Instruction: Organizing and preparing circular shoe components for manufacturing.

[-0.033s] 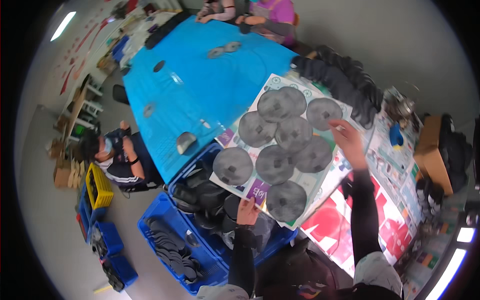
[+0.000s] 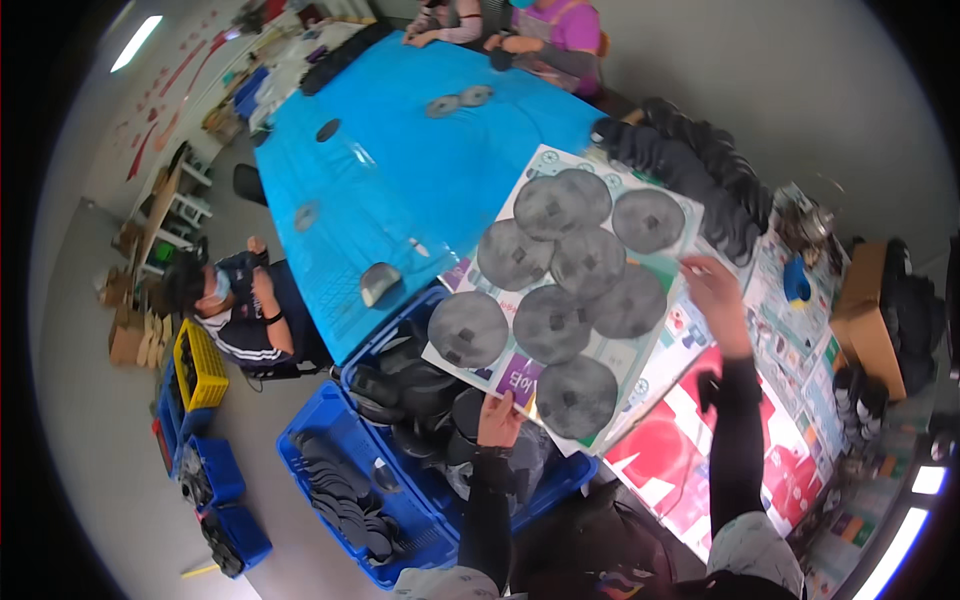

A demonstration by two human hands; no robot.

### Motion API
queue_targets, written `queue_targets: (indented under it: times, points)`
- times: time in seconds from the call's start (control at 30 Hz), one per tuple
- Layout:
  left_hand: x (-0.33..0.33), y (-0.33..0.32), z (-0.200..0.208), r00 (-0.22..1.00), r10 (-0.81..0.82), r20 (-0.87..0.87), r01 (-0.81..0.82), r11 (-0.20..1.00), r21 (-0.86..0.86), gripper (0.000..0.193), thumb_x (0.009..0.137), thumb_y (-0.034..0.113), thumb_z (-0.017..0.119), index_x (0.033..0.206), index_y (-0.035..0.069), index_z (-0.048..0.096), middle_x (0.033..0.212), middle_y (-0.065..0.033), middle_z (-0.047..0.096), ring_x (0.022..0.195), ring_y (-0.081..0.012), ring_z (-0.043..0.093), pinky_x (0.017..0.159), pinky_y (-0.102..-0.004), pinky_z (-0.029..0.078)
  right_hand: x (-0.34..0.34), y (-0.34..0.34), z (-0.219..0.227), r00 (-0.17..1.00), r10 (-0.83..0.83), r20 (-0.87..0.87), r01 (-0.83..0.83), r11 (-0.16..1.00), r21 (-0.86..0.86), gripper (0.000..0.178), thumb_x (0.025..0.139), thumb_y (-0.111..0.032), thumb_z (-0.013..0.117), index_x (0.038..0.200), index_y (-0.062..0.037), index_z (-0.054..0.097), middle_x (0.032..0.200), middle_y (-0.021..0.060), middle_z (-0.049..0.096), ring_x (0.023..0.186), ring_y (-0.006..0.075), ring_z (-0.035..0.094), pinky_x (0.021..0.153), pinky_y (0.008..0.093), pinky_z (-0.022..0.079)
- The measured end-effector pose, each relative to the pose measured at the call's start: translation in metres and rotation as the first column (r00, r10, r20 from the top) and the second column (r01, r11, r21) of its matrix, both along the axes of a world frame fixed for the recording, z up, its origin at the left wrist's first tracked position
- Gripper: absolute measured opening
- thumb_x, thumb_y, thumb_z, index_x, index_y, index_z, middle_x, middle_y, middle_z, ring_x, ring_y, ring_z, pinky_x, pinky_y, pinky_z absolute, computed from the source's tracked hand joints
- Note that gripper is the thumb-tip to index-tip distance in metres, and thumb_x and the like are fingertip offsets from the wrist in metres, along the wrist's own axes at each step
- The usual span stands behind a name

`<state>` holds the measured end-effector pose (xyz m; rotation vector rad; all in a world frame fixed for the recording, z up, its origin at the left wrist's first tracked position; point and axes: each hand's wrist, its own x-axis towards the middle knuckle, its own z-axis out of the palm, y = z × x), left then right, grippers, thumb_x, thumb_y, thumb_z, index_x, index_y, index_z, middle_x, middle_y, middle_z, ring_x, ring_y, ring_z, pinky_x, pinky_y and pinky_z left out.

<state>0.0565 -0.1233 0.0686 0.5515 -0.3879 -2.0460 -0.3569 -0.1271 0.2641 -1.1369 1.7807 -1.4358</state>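
Several round grey-black discs, each with a small dark square mark, lie on a printed board point(image 2: 612, 378), some overlapping. My left hand point(image 2: 499, 420) is closed on the board's near left edge, thumb on top. At the board's right edge hovers my right hand point(image 2: 718, 295), fingers stretched out and apart, with nothing visible in them. Nearest to it are a single disc point(image 2: 648, 221) at the upper right and another disc point(image 2: 629, 302) in the group. A disc point(image 2: 577, 397) sits at the board's near corner.
Blue crates point(image 2: 330, 400) with dark pieces stand below the board. A blue-covered table point(image 2: 400, 190) extends beyond, with a few discs. Dark stacked pieces point(image 2: 680, 165) line the far right, near a cardboard box point(image 2: 862, 310). A co-worker point(image 2: 240, 305) sits left; others sit at the far side.
My right hand has moved down and right, away from the upper-right disc. My left hand keeps its hold on the board. The view has shifted slightly.
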Motion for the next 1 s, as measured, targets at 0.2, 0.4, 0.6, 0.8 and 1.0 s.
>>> queue_targets:
  times: [0.2, 0.4, 0.6, 0.8, 1.0]
  points:
    - [-0.041, -0.079, 0.020, 0.977, 0.213, -0.008, -0.213, 0.974, -0.071, 0.035, 0.103, 0.006, 0.052, 0.137, 0.009, 0.046, 0.131, -0.0094, 0.058, 0.118, -0.0254, 0.059, 0.093, -0.0460, 0.053, -0.024, 0.124, 0.040, 0.982, -0.153, -0.115, 0.168, 0.977, 0.132, 0.018, 0.093, -0.005, 0.062, 0.109, 0.0004, 0.066, 0.079, 0.0002, 0.060, 0.063, 0.0054, 0.048, 0.057, 0.0219, 0.037]
    - [-0.087, -0.231, -0.035, 0.893, 0.447, 0.061, -0.449, 0.892, 0.040, 0.032, 0.096, -0.004, 0.056, 0.127, 0.006, 0.054, 0.121, -0.0083, 0.063, 0.106, -0.0233, 0.065, 0.094, -0.0490, 0.055, -0.030, 0.207, 0.052, 0.951, -0.302, -0.057, 0.307, 0.917, 0.255, 0.015, 0.095, -0.008, 0.059, 0.106, -0.0002, 0.065, 0.080, 0.0009, 0.061, 0.058, 0.0042, 0.047, 0.049, 0.0218, 0.034]
    - [-0.135, -0.350, -0.113, 0.841, 0.540, -0.034, -0.540, 0.841, 0.013, 0.021, 0.097, -0.004, 0.055, 0.117, 0.002, 0.053, 0.109, -0.0096, 0.063, 0.093, -0.0274, 0.068, 0.091, -0.0524, 0.060, -0.012, 0.252, 0.040, 0.892, -0.434, -0.125, 0.448, 0.813, 0.372, 0.010, 0.094, -0.008, 0.060, 0.098, -0.0009, 0.066, 0.071, 0.0005, 0.060, 0.054, 0.0037, 0.046, 0.048, 0.0203, 0.034]
    - [-0.155, -0.329, -0.108, 0.932, 0.361, 0.019, -0.359, 0.919, 0.164, 0.054, 0.097, 0.022, 0.067, 0.141, 0.009, 0.037, 0.130, -0.0099, 0.053, 0.133, -0.0363, 0.047, 0.101, -0.0590, 0.046, 0.023, 0.271, 0.005, 0.905, -0.421, 0.065, 0.354, 0.828, 0.434, 0.018, 0.095, -0.012, 0.059, 0.105, 0.0004, 0.066, 0.080, 0.0023, 0.063, 0.057, 0.0053, 0.049, 0.049, 0.0219, 0.035]
    - [-0.123, -0.076, -0.014, 0.993, -0.018, 0.114, 0.027, 0.997, -0.073, 0.040, 0.103, 0.022, 0.054, 0.139, 0.007, 0.048, 0.132, -0.0090, 0.059, 0.125, -0.0252, 0.056, 0.101, -0.0463, 0.047, 0.071, 0.255, -0.008, 0.984, -0.154, 0.091, 0.095, 0.881, 0.463, 0.017, 0.093, -0.005, 0.062, 0.108, 0.0004, 0.066, 0.084, 0.0028, 0.066, 0.067, 0.0076, 0.055, 0.059, 0.0224, 0.042]
